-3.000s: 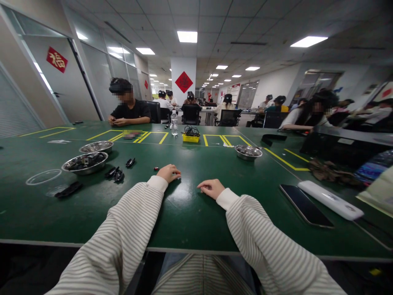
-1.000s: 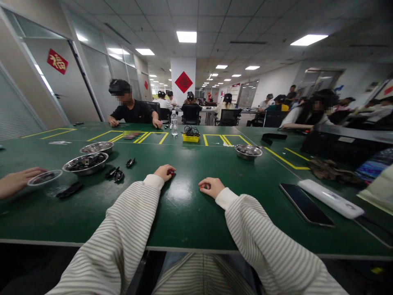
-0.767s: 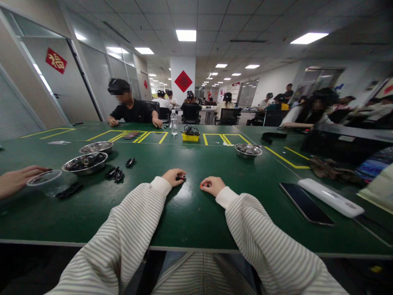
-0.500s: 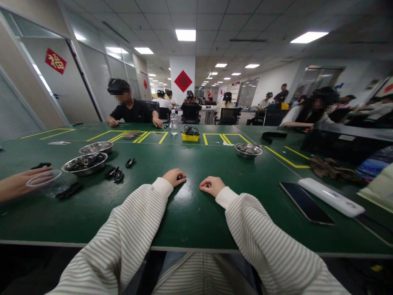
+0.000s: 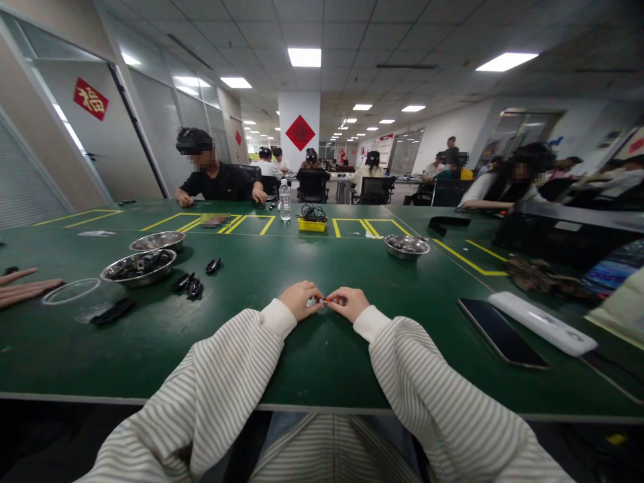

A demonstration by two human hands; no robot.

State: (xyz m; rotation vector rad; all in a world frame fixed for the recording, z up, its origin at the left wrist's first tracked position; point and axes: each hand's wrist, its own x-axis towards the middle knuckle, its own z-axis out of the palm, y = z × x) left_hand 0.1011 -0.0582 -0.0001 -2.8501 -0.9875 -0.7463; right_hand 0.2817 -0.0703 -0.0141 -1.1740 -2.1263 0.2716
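Over the green table point(image 5: 302, 362), my left hand point(image 5: 302, 300) and my right hand point(image 5: 350, 304) meet fingertip to fingertip. My right hand pinches a small orange piece point(image 5: 327, 301). Between the fingers of my left hand is a small metallic piece point(image 5: 320, 302), mostly hidden. The two pieces touch or nearly touch; both are too small to name. Several black plastic parts point(image 5: 194, 287) lie to the left of my hands.
Left stand a steel bowl of dark parts point(image 5: 143, 280), another steel bowl point(image 5: 166, 235) and a clear plastic cup point(image 5: 75, 295) near another person's hand point(image 5: 25, 285). Ahead are a water bottle point(image 5: 285, 201) and yellow box point(image 5: 312, 225). Right lie a phone point(image 5: 498, 332) and white power bank point(image 5: 543, 322).
My left hand has moved right, bringing its piece up to the orange one. My right hand has stayed nearly in place. The other person's hand at left has drawn back from the cup.
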